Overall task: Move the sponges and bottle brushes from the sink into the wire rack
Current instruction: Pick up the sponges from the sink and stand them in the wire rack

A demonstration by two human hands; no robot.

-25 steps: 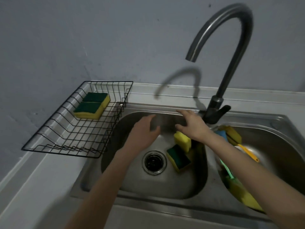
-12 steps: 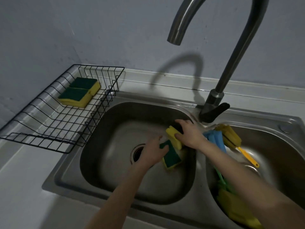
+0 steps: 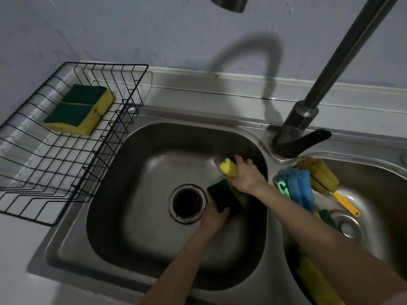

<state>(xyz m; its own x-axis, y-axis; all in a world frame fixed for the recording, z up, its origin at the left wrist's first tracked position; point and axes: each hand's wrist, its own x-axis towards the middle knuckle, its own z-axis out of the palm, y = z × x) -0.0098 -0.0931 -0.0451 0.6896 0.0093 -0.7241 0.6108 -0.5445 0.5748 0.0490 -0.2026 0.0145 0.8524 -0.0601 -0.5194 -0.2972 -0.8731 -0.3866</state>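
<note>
Filling most of the view, a brushed steel double sink has two rounded basins; the right one is cut off by the frame. A black wire rack beside it carries two green-topped yellow sponges. Two bottle brushes, one blue, one yellow, lie in the right basin. The left hand grips a green-faced sponge; the right hand is closed on a yellow sponge, part hidden.

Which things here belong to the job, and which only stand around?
Job:
- two sponges in wire rack
- sponge in right hand
- sponge under left hand
- blue brush, yellow brush

Around:
- faucet
- drain
</note>
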